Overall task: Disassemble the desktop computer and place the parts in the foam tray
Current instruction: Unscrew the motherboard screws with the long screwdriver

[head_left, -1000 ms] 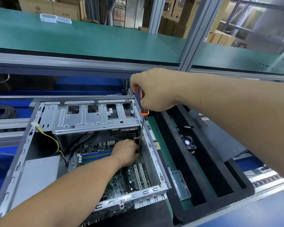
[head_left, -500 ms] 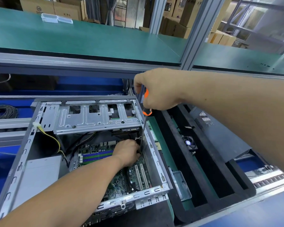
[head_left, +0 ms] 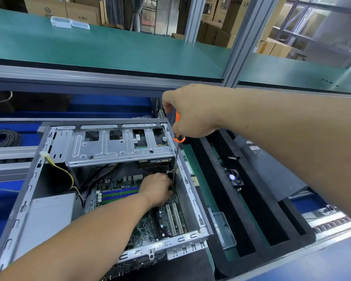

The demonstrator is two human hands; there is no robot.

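Right hand [head_left: 193, 112] clasps an orange screwdriver [head_left: 178, 136] above the open computer case [head_left: 190, 191]; left hand [head_left: 157, 189], fingers curled, steadies its tip inside.

No readable text anywhere — checked every printed surface.

- Brown cardboard boxes [head_left: 47, 8], upper left of the frame: a round dark logo and smudges of print, too blurred to make out.
- Small white sticker [head_left: 138, 136] behind a cutout of the silver metal drive cage [head_left: 118, 147], centre: dark marks only, no legible characters.
- Narrow white labels [head_left: 187, 166] on the green strip along the right outer wall of the grey computer case, centre right: fine print, too small.
- Green motherboard [head_left: 148, 222], lower centre — white silkscreen specks, unreadable.
- Orange-and-black screwdriver handle [head_left: 178, 136]: faint marking near the collar, can't tell what it says.
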